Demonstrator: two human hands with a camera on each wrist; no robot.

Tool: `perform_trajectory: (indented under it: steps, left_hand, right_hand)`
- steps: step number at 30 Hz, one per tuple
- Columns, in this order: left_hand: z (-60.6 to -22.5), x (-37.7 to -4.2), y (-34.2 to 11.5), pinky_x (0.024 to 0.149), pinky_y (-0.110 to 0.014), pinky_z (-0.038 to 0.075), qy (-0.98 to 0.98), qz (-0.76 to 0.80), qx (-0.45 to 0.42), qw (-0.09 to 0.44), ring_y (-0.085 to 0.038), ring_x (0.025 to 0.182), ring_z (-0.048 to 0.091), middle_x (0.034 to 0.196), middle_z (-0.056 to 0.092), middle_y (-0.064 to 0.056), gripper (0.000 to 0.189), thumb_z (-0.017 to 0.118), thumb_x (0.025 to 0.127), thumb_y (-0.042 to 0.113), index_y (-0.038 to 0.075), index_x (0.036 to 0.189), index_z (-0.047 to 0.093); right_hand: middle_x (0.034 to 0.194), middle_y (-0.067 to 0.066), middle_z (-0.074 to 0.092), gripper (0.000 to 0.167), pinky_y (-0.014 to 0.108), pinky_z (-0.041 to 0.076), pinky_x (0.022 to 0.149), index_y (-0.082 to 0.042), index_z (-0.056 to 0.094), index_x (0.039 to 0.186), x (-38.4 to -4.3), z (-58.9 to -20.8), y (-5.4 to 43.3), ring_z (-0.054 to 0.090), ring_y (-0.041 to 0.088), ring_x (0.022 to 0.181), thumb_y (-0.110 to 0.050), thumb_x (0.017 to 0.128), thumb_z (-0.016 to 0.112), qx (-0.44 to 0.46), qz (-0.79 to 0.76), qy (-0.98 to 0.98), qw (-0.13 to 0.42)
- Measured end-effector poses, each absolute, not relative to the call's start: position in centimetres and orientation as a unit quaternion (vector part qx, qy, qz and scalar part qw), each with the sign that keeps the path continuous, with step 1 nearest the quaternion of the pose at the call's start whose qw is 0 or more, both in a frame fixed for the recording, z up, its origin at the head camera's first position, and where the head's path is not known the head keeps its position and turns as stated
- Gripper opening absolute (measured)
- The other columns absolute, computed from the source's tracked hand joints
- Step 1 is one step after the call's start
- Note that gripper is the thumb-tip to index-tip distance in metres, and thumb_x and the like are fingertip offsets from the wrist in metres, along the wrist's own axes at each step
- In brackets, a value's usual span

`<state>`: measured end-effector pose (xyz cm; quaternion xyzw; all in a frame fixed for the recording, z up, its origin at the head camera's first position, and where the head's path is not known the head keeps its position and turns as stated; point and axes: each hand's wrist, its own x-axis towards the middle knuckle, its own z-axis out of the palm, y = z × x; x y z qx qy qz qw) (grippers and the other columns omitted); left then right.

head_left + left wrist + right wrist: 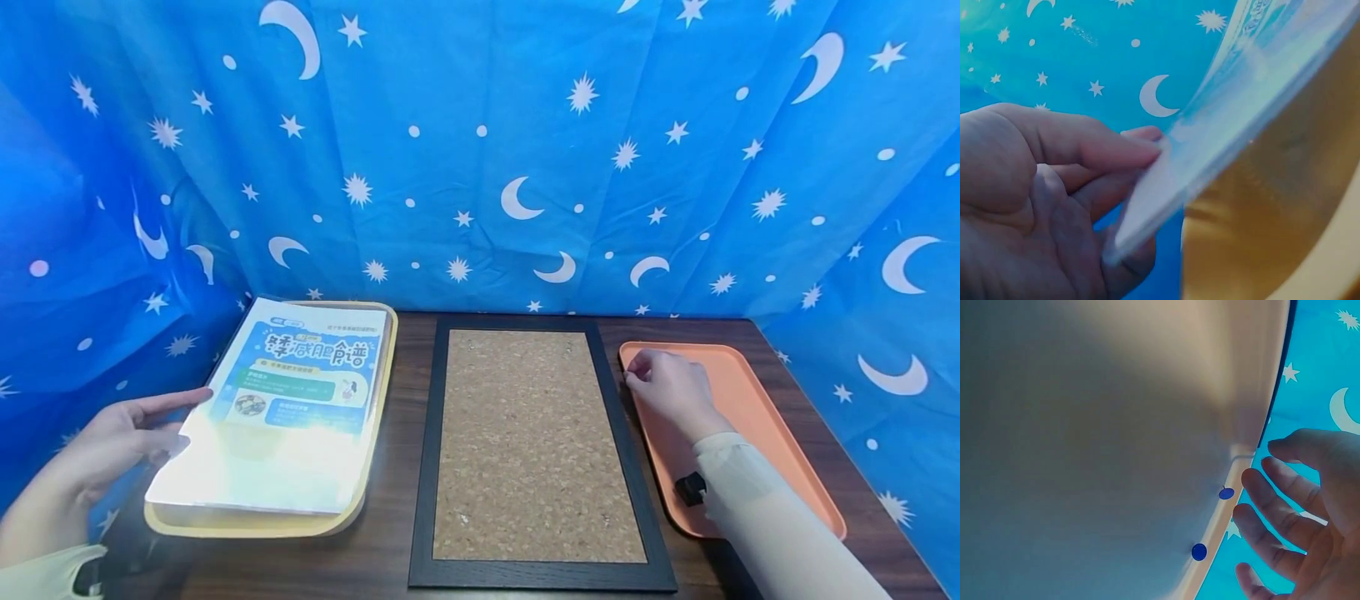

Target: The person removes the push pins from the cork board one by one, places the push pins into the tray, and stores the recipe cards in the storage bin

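My left hand (123,442) pinches the left edge of a stack of glossy sheets (300,400) in a pale yellow tray (345,525). In the left wrist view, the sheets (1235,144) appear tilted up from the tray, with their edge between the fingers. My right hand (671,387) is over the far left corner of an orange tray (738,392). Its fingers look loosely curled and apart in the right wrist view, holding nothing visible. Close to those fingertips, two blue round-headed tacks (1199,552) sit by the tray's rim.
A black-framed cork board (536,442) lies on the dark wooden table (397,467) between the two trays. Blue cloth (465,167) with white moons and stars hangs behind and at both sides. A small black object (690,489) shows beside the right sleeve.
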<state>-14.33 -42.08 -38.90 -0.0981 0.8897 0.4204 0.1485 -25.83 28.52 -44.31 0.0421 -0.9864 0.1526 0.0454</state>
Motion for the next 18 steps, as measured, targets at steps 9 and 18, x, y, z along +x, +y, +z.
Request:
perform_trajectory:
  steps: [9, 18]
  left_hand:
    - [-37.8, -14.4, -40.7, 0.098, -0.083, 0.030, 0.919, 0.331, -0.123, 0.177, -0.066, 0.141, 0.021, 0.163, 0.016, -0.037, 0.092, 0.068, 0.096, 0.050, 0.003, 0.162, 0.023]
    - [-35.5, -15.7, -35.8, 0.099, -0.088, 0.022, 0.942, 0.298, -0.080, 0.132, -0.068, 0.146, 0.004, 0.167, 0.001, -0.035, 0.096, 0.062, 0.098, 0.055, 0.005, 0.165, 0.014]
  right_hand:
    - [0.086, 0.002, 0.076, 0.016, 0.036, 0.044, 0.063, -0.013, 0.072, 0.100, -25.7, -44.2, 28.4, 0.062, 0.017, 0.068, -0.027, 0.097, 0.067, 0.043, 0.154, -0.986, 0.045]
    - [0.095, 0.009, 0.078, 0.021, 0.047, 0.047, 0.073, -0.011, 0.073, 0.107, -25.7, -43.5, 27.4, 0.068, 0.024, 0.076, -0.028, 0.097, 0.065, 0.045, 0.148, -0.987, 0.049]
